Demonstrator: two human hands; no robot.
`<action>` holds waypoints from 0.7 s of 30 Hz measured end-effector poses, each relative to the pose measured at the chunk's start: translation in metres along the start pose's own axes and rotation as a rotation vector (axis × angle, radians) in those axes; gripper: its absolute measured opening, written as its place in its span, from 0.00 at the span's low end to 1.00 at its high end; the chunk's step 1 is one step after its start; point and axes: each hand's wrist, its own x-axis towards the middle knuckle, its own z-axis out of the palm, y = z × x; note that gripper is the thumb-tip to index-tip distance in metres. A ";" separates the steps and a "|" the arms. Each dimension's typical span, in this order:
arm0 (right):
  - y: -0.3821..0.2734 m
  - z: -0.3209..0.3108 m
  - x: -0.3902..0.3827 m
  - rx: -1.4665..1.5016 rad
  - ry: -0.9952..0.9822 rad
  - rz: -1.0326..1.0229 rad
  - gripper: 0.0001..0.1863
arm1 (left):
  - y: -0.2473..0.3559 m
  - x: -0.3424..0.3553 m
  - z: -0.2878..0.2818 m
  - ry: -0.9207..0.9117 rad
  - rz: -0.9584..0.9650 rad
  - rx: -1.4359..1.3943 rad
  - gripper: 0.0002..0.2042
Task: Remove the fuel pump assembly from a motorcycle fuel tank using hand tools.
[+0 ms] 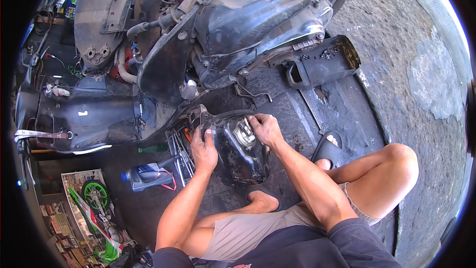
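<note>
A black metal fuel tank [231,163] rests on the dark floor between my legs. Set into its top is a round, silvery fuel pump unit [245,134] with fittings. My left hand [204,151] grips the tank's left edge, thumb pointing up and fingers partly hidden. From the right, my right hand [267,130] reaches over the tank with curled fingers and thumb closed at the pump's upper right side. Whether those fingers pinch the pump's fitting or something smaller is hidden.
A partly stripped scooter [253,15] stands just beyond the tank. A black tray-like cover [325,62] holds several small screws at the right. To the left lie wrenches [179,156], a grey bottle [148,176] and a green bottle [152,148]. My sandalled foot [328,154] is at the right.
</note>
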 end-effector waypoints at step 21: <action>0.023 0.033 0.003 0.107 0.127 -0.056 0.22 | -0.011 0.002 -0.003 0.002 -0.003 -0.068 0.14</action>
